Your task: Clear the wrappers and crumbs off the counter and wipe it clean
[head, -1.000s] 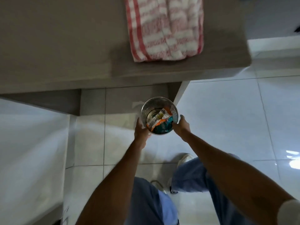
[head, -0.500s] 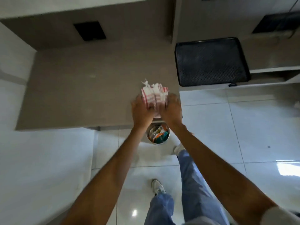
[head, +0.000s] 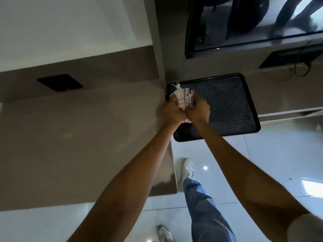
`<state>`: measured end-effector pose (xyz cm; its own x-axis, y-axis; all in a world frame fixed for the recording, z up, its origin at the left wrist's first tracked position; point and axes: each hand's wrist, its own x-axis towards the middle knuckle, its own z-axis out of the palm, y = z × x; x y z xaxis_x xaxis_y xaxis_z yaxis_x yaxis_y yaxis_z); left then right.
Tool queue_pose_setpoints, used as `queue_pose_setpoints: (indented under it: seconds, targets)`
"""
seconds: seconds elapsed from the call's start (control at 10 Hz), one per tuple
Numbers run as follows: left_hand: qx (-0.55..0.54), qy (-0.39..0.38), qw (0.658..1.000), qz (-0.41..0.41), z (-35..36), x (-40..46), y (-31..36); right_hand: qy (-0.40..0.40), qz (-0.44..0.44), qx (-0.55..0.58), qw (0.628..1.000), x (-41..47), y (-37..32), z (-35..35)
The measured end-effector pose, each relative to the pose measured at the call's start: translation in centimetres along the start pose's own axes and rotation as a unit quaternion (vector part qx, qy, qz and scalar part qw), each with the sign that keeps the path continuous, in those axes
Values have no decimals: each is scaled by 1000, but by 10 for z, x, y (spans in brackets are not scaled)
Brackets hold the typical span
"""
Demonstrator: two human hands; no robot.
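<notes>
Cloth (head: 181,98): red-and-white striped, bunched into a wad, held in the air between both hands at the counter's right edge, over the near-left corner of the black mat. A loose tuft sticks out at its twelve o'clock.

Left hand (head: 173,111): fingers curled closed around the cloth's left side, knuckles up, touching the right hand.

Right hand (head: 198,110): closed in a fist on the cloth's right side, at three o'clock of the left hand.

Counter (head: 78,137): grey-brown top, bare where visible, filling the frame's left half from nine o'clock toward the centre.

Black mat (head: 227,105): rectangular, dimpled surface with a raised rim, on a lower shelf at three o'clock of the cloth.

Black plate (head: 59,82): flat dark rectangle on the back panel, at ten o'clock of the hands.

Screen (head: 253,23): dark glossy panel at one o'clock, showing reflections.

Floor (head: 271,163): glossy white tiles at four o'clock.

Shoe (head: 187,169): white, on the tiles at six o'clock of the hands, below a blue trouser leg (head: 206,212).
</notes>
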<state>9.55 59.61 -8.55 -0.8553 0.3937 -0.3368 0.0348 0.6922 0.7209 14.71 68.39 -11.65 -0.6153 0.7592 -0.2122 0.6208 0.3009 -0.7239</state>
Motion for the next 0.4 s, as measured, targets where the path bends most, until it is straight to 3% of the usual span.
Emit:
queue_pose_setpoints:
  seconds: [0.1, 0.2, 0.3, 0.4]
  targets:
    - [110, -30, 993, -1, 8, 45, 9, -34, 10, -1, 999, 48, 2, 9]
    - [142, -72, 987, -6, 6, 57, 6, -79, 17, -37, 996, 66, 5, 16]
    - [153, -57, 984, 66, -15, 31, 7, -36, -16, -152, 988, 40, -10, 4]
    - [148, 41, 973, 175, -49, -18, -7, 58, -191, -173, 964, -13, -27, -10]
